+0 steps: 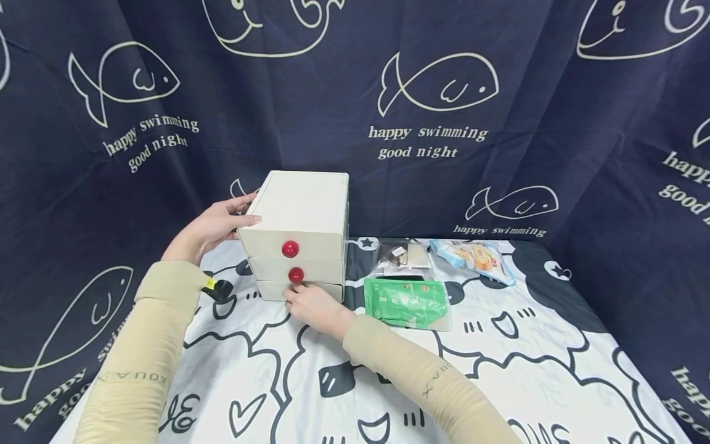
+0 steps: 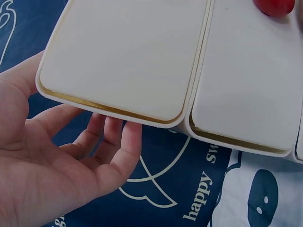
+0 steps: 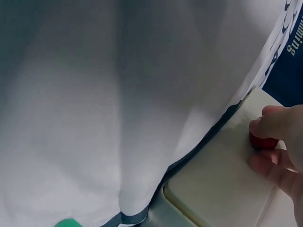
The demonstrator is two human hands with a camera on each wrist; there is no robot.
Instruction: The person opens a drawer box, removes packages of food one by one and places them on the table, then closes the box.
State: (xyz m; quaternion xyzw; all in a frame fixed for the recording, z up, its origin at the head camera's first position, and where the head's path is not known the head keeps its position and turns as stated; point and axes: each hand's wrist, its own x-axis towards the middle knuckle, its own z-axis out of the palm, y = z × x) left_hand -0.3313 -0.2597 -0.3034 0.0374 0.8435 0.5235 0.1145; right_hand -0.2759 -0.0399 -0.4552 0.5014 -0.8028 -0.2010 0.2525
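Observation:
A white drawer box (image 1: 302, 200) with stacked drawers stands on the table, each visible front bearing a round red knob. The top knob (image 1: 290, 249) and middle knob (image 1: 296, 275) show in the head view. My right hand (image 1: 317, 310) is at the lowest drawer front, and in the right wrist view its thumb and fingers pinch a red knob (image 3: 263, 142). My left hand (image 1: 213, 227) rests against the box's left side, thumb at the top edge. Its loosely bent fingers (image 2: 130, 149) touch the side in the left wrist view. The drawers look closed.
Right of the box lie a green packet (image 1: 407, 302), a clear bag with dark contents (image 1: 403, 259) and a blue-and-white snack bag (image 1: 477, 260). A small black object with a yellow tag (image 1: 222, 290) is by the left sleeve. A navy fish-print curtain (image 1: 432, 203) hangs behind.

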